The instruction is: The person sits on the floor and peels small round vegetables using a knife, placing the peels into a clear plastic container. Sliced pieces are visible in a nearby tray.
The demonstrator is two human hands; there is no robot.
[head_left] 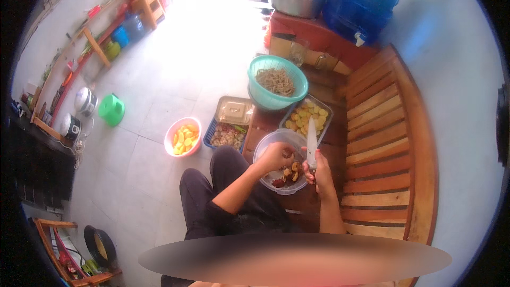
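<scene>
My right hand [319,172] is closed around the handle of a knife [312,141], its wide pale blade pointing up and away from me. Just left of it, my left hand [279,157] reaches over a clear plastic bowl [284,190] with its fingers bent together. What those fingers hold, if anything, cannot be made out. Dark brown and yellowish pieces [291,174] lie in the bowl, beside the left hand. Beyond the knife tip, a clear tray [330,111] holds yellow round slices [305,117].
A turquoise basket [256,90] of thin brownish strips stands on the wooden bench ahead. A blue basket [211,129] and a pink bowl [169,146] of orange pieces sit to the left. The slatted backrest [380,167] bounds the right; a red-covered stand [334,37] carries a pot and water container.
</scene>
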